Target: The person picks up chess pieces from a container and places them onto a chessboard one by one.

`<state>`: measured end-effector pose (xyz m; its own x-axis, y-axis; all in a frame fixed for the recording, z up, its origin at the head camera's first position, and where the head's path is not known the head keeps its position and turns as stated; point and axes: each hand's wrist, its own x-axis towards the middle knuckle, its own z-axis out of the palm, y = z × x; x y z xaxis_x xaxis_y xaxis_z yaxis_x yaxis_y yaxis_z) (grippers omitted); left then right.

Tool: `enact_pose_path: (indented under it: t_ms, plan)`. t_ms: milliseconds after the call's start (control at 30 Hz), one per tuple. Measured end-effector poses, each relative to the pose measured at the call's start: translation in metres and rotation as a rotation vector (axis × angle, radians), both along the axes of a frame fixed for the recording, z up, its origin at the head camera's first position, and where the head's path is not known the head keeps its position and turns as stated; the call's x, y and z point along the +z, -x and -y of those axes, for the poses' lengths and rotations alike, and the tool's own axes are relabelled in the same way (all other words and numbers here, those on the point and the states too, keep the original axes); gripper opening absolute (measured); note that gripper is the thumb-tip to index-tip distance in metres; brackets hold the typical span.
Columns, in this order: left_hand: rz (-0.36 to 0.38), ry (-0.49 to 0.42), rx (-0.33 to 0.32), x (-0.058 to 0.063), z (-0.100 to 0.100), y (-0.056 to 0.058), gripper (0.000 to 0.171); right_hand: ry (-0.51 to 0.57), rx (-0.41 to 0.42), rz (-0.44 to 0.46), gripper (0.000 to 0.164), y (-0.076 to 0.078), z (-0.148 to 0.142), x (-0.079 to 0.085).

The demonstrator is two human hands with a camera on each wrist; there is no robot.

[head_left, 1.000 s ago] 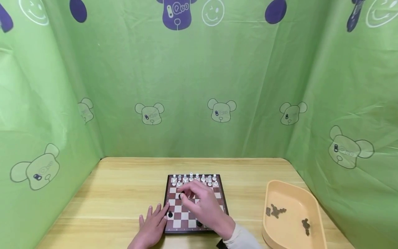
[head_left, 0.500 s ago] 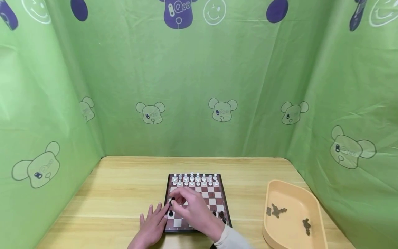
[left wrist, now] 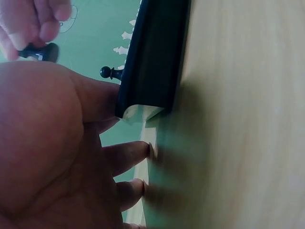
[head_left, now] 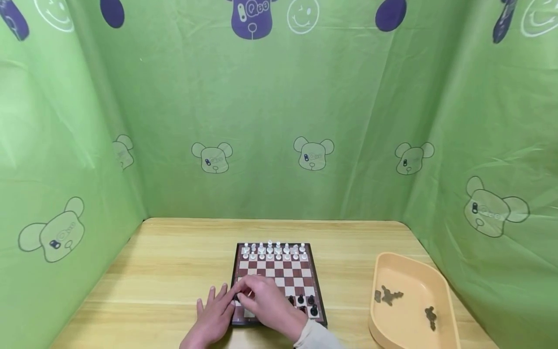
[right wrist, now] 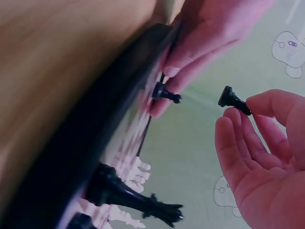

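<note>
My right hand hovers over the near left part of the chessboard. Between thumb and fingertips it pinches a black chess piece, base outward, its top hidden by the fingers. My left hand lies at the board's left edge, fingers spread, one fingertip along the frame and others on the table. Close to that fingertip a black pawn stands on the board; the left wrist view shows this pawn too. A black queen stands nearer the right wrist camera.
White chess pieces fill two rows along the far side of the board. Several black pieces stand at its near right corner. To the right is a yellow-orange tray with dark patches inside. Green curtains enclose the wooden table.
Carrying the black chess piece, my right hand has come from mid-board toward the near left, uncovering black pieces at the near right. My left hand has stayed at the board's edge.
</note>
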<state>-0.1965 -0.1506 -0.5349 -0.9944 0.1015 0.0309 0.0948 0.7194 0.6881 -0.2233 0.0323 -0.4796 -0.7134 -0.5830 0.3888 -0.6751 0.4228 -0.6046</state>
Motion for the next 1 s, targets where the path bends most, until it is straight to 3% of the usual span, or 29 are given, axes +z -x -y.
enact_pose_path:
  t_ms: [467,800,1000]
  plan:
    - [0.015,-0.004,-0.015,0.004,0.0,-0.002,0.045,-0.161,-0.024,0.002,0.004,0.001,0.004,-0.013]
    - [-0.028,-0.001,0.004,-0.014,0.002,0.002,0.046,-0.196,-0.019,0.025,0.004,0.001,0.006,-0.018]
    - [0.007,-0.017,-0.016,-0.001,0.001,0.0,0.046,-0.195,-0.011,0.014,0.005,0.002,0.006,-0.021]
